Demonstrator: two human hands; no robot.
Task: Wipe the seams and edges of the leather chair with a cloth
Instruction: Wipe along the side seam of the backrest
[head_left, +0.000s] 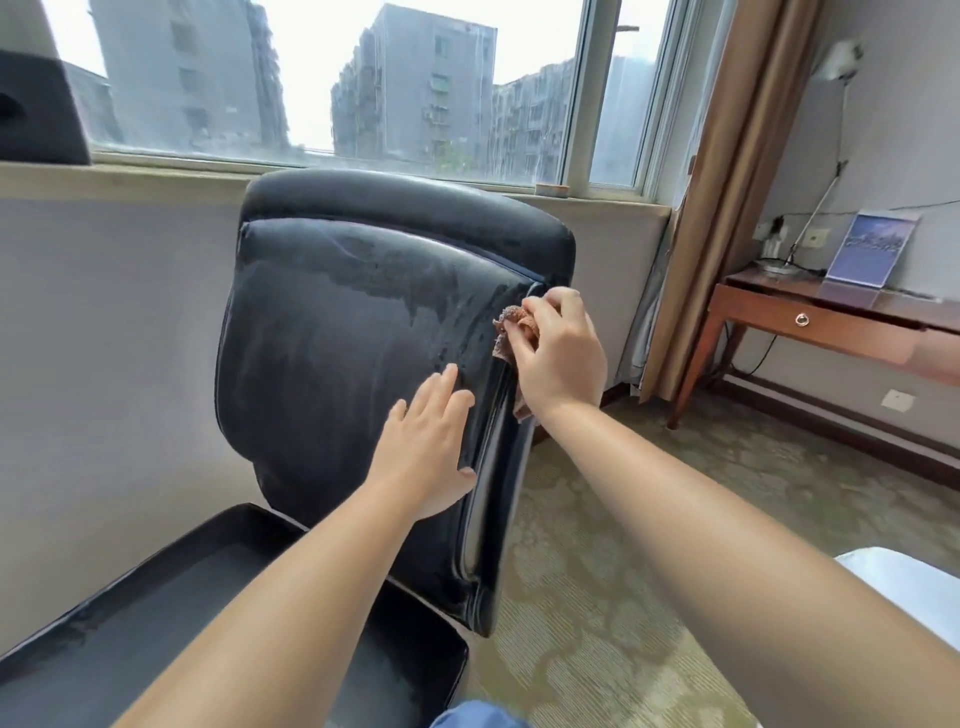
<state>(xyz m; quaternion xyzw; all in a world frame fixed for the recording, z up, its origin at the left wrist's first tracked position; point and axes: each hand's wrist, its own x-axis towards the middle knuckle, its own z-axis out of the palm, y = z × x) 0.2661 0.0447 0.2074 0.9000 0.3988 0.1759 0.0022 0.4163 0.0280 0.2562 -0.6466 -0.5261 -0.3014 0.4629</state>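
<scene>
Cloth pinched by right hand on chair seam, left hand seemingly flat

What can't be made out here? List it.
- Head view: most of the cloth is hidden by the right hand gripping it.
- The chair base and seat front are cut off by the bottom edge and covered by the forearms.
- The card on the desk: print too small to read.
</scene>
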